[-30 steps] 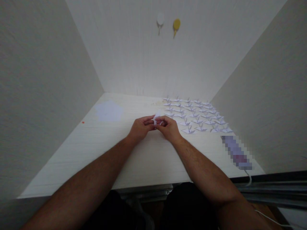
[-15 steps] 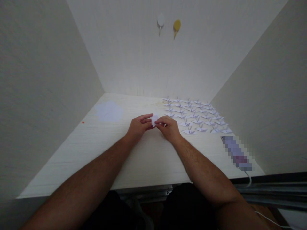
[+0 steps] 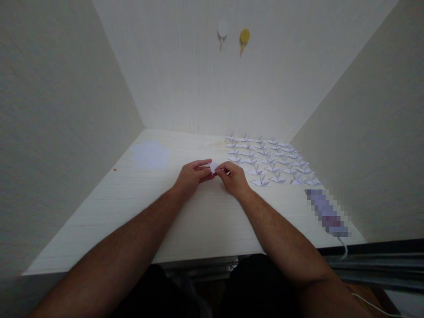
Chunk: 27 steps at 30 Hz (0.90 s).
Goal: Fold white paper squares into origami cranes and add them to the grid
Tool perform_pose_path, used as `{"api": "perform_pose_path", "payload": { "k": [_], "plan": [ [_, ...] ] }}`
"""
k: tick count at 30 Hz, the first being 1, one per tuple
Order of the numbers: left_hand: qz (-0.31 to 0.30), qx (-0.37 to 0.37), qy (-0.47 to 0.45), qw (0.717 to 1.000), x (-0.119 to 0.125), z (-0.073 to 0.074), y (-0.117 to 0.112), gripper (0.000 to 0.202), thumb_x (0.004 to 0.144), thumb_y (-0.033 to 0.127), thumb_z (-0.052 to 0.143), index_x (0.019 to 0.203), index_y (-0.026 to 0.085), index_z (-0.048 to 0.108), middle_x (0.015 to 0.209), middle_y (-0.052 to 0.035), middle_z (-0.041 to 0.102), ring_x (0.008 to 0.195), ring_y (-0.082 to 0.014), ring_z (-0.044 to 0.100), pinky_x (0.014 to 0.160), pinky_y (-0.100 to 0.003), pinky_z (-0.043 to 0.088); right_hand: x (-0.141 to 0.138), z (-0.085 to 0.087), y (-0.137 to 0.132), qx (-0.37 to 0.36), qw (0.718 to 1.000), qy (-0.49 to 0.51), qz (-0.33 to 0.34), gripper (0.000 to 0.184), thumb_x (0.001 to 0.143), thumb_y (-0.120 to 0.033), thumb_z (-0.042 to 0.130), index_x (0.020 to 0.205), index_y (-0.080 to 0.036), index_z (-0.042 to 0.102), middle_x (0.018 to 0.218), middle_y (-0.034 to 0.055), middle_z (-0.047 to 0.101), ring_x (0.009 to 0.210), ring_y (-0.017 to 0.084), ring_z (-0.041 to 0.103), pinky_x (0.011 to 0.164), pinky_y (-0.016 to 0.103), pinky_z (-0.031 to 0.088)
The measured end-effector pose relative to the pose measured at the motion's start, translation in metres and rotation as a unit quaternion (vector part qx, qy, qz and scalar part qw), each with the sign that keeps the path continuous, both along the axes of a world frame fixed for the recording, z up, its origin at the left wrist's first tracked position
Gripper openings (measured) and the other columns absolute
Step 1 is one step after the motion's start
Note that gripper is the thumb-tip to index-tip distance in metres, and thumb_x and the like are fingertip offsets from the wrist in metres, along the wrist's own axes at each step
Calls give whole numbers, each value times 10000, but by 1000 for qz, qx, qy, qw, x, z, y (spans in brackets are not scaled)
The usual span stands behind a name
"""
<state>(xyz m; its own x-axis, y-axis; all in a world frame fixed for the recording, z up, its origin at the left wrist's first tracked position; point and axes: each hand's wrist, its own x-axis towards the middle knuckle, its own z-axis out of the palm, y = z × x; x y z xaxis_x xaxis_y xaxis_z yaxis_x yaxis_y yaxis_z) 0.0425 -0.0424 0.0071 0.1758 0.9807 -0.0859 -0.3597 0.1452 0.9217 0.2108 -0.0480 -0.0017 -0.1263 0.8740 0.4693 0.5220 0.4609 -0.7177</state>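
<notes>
A small folded piece of white paper is pinched between my two hands above the middle of the table. My left hand grips its left side, thumb in front and fingers behind. On the right side, the thumb and forefinger of my right hand close on the paper's lower right part. The fingers cover much of the paper, so its exact folds cannot be made out. Just right of my right hand, several white origami cranes stand in rows on the table.
A pile of white paper sheets lies at the back left of the pale table. A small orange spot is near the left edge. At the right lies a blurred-out device with a white cable. Two hooks, white and yellow, hang on the back wall.
The paper has tilted and shows a smaller, narrower face between the fingers. My right fingertips have shifted slightly on it. The cranes and the paper pile stay where they were.
</notes>
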Motion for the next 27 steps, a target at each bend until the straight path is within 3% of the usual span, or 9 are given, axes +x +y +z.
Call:
{"api": "perform_pose_path", "payload": {
  "k": [6, 10, 13, 27],
  "plan": [
    [18, 29, 36, 999, 1, 0, -2, 559, 590, 209, 838, 1109, 73, 682, 778, -35, 720, 697, -145, 684, 864, -405, 594, -1, 0, -2, -12, 1000, 3, 1, 71, 815, -257, 649, 769, -205, 662, 733, -9, 627, 646, 118, 548, 643, 261, 427],
    [31, 68, 99, 992, 3, 2, -5, 511, 597, 232, 823, 1078, 99, 714, 773, -27, 720, 690, -147, 679, 832, -395, 599, -2, 0, -3, -54, 998, -7, -14, 163, 738, -348, 749, 766, -211, 664, 687, -24, 596, 622, 120, 541, 610, 261, 415],
    [42, 79, 125, 988, 3, 3, -6, 487, 596, 235, 814, 1060, 111, 730, 798, -36, 724, 684, -152, 679, 799, -389, 605, -2, -1, -2, -62, 998, -5, -12, 170, 711, -332, 771, 762, -212, 661, 696, -28, 593, 629, 118, 543, 618, 261, 418],
    [41, 91, 104, 990, 3, 5, -7, 495, 584, 269, 826, 1043, 107, 739, 806, -40, 728, 688, -153, 683, 814, -398, 600, -2, 1, -1, -100, 992, 82, 11, 119, 705, -300, 717, 733, -203, 655, 749, 0, 647, 669, 133, 573, 646, 278, 453]
  ]
}}
